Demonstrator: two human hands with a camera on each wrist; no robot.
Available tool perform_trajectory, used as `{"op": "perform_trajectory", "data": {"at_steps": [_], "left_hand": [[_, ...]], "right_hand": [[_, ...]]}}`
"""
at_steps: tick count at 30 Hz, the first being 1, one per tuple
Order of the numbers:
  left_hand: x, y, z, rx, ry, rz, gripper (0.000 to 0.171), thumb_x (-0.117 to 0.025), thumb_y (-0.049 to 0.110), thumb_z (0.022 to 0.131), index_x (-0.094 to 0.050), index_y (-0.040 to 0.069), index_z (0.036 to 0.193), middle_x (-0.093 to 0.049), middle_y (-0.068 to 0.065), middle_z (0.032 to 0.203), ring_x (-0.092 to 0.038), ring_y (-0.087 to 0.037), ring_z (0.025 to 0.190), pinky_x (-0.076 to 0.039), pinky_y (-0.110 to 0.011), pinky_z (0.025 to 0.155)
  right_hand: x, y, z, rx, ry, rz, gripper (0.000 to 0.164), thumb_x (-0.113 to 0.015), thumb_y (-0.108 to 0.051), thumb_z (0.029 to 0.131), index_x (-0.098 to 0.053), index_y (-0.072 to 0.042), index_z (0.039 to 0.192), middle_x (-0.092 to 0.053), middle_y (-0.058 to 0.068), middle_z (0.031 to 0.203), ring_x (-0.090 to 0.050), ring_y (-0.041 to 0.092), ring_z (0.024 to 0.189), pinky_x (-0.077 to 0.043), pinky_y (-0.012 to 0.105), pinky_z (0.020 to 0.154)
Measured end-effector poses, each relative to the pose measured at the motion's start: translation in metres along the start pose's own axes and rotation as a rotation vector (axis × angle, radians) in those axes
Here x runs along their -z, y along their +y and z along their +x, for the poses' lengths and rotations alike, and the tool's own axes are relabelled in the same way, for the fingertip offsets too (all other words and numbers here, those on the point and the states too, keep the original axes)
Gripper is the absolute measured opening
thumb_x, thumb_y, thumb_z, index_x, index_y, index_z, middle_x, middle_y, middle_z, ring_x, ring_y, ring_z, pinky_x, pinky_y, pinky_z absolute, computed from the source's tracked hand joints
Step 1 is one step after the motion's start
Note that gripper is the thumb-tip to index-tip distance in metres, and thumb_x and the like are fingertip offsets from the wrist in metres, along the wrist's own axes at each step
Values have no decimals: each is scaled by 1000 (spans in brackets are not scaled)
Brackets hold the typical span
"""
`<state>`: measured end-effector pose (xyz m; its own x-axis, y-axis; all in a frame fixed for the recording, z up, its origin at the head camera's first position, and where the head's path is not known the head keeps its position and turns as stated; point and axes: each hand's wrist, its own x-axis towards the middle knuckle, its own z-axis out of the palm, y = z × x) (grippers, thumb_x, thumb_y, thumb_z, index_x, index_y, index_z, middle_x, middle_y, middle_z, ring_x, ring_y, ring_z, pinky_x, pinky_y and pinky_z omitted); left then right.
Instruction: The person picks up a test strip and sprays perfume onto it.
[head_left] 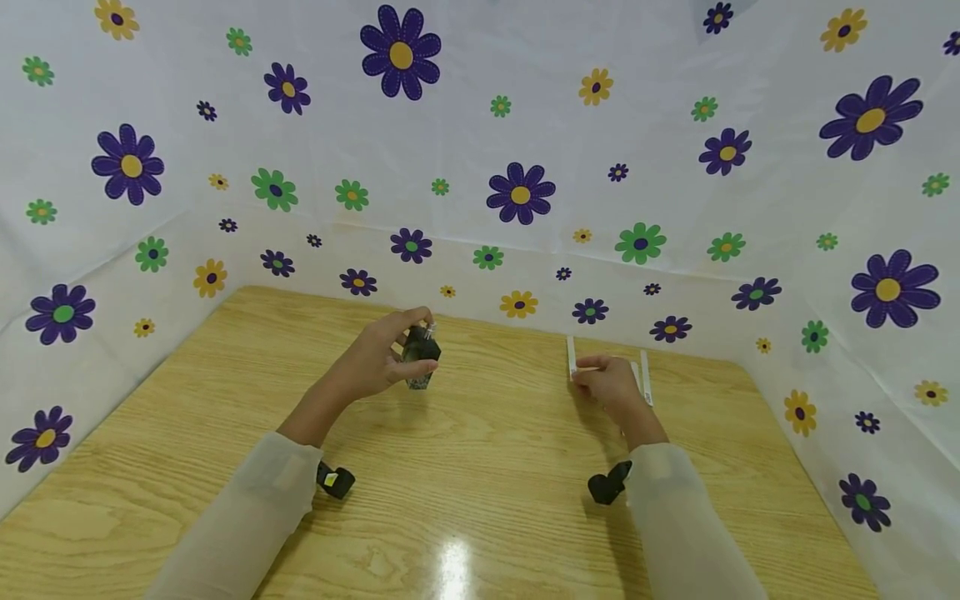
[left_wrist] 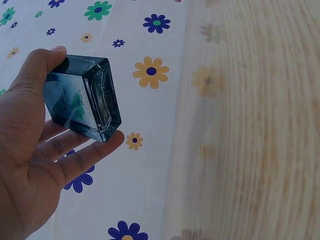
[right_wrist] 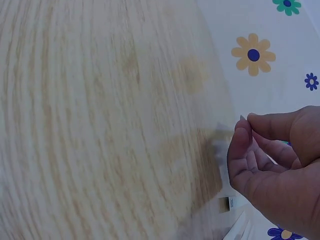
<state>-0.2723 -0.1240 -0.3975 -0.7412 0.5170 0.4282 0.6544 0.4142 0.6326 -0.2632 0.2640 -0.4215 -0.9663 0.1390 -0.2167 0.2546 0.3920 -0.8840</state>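
My left hand (head_left: 372, 358) holds a dark glass perfume bottle (head_left: 422, 358) above the left middle of the table, its metal spray nozzle uncapped at the top. In the left wrist view the bottle (left_wrist: 75, 97) shows a flat base and a printed label; thumb and fingers grip it from opposite sides. Over the table's back right, my right hand (head_left: 611, 385) pinches a thin white paper strip (head_left: 572, 354) between thumb and fingertips. Only a small tip of that strip (right_wrist: 242, 118) shows in the right wrist view. Beside this hand lies another white strip (head_left: 647, 379).
The wooden table (head_left: 480, 467) ends at a white flowered cloth (head_left: 465, 150), which rises behind it and along both sides. Black wrist cameras hang under the left cuff (head_left: 335, 481) and right cuff (head_left: 609, 483). White strips (right_wrist: 236, 230) lie near the back edge.
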Motion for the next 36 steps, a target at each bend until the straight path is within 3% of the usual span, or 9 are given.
{"op": "perform_trajectory", "data": {"at_steps": [12, 24, 36], "left_hand": [[1, 1, 0, -4, -3, -10, 50, -82, 26, 90, -54, 21, 131, -63, -9, 122, -63, -30, 99, -58, -31, 66], [1, -1, 1, 2, -9, -1, 52, -82, 27, 90, -53, 20, 133, -62, -9, 123, -63, -30, 98, -58, -32, 66], [0, -2, 1, 3, -7, -4, 50, -82, 28, 90, -54, 22, 131, -63, -8, 121, -63, -32, 98, -58, -32, 66]], "right_hand": [[0, 1, 1, -7, -34, 2, 36, -61, -5, 102, -59, 9, 135, -59, 25, 130, -66, 15, 89, -54, 24, 78], [4, 1, -3, -2, -52, -15, 34, -62, -3, 100, -59, 12, 131, -63, 25, 121, -69, 16, 89, -56, 26, 81], [19, -7, -11, 65, -101, -84, 39, -55, -6, 105, -52, 10, 140, -58, 28, 130, -66, 31, 106, -55, 37, 94]]}}
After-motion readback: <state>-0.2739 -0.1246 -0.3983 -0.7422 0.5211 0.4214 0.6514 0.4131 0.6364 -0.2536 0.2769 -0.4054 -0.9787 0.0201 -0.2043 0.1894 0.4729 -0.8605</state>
